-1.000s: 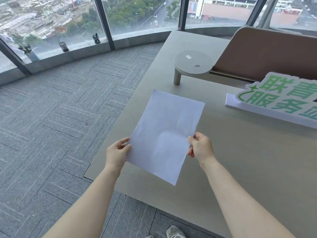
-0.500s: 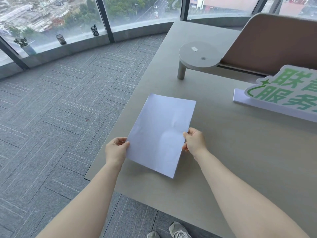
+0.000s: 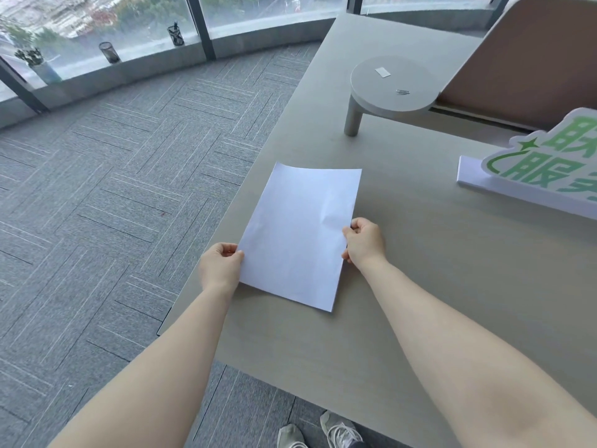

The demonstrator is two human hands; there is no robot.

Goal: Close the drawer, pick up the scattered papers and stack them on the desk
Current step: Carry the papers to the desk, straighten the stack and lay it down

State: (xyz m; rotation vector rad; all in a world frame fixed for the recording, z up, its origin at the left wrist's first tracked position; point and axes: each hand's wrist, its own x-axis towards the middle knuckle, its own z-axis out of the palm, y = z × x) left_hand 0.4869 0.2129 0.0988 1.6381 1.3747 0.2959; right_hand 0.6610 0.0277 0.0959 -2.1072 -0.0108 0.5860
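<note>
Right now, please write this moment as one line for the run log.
stage: setting papers on desk | left hand: grips papers' left edge | right hand: grips right edge | papers: over desk, near its left edge | drawer: not visible

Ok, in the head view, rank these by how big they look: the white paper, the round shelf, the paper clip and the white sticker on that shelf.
Largest to smallest as they look:
1. white paper
2. round shelf, though it sits farther away, so its true size is unsure
3. white sticker
4. paper clip, close to the sticker in size

The paper [image 3: 300, 234] was plain white, the bench [image 3: 452, 270] grey-beige, the carpet [image 3: 113, 189] grey with striped blocks, the sign [image 3: 549, 163] green and white
</note>
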